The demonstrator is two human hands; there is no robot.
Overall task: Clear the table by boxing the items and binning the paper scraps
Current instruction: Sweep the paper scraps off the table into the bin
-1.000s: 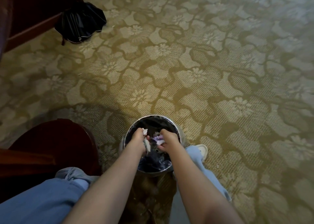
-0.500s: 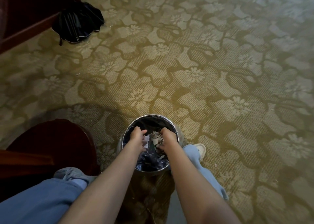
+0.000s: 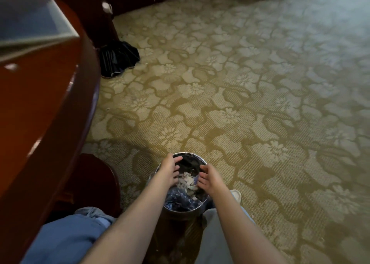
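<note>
The patterned carpet fills most of my view, and the dark wooden table has swung in at the left. At lower centre, the round bin sits between the knees. Above it, the left hand and right hand have gone from bunched to spread-fingered and empty. The paper scraps now lie inside the bin, so I judge this load binned.

Two hands were counted: the left hand and the right hand. One round metal bin was seen, lined with one dark plastic bag. The paper scraps inside were too jumbled to be numbered. One white shoe, one black fabric bundle and one wooden tabletop were also noted.
</note>
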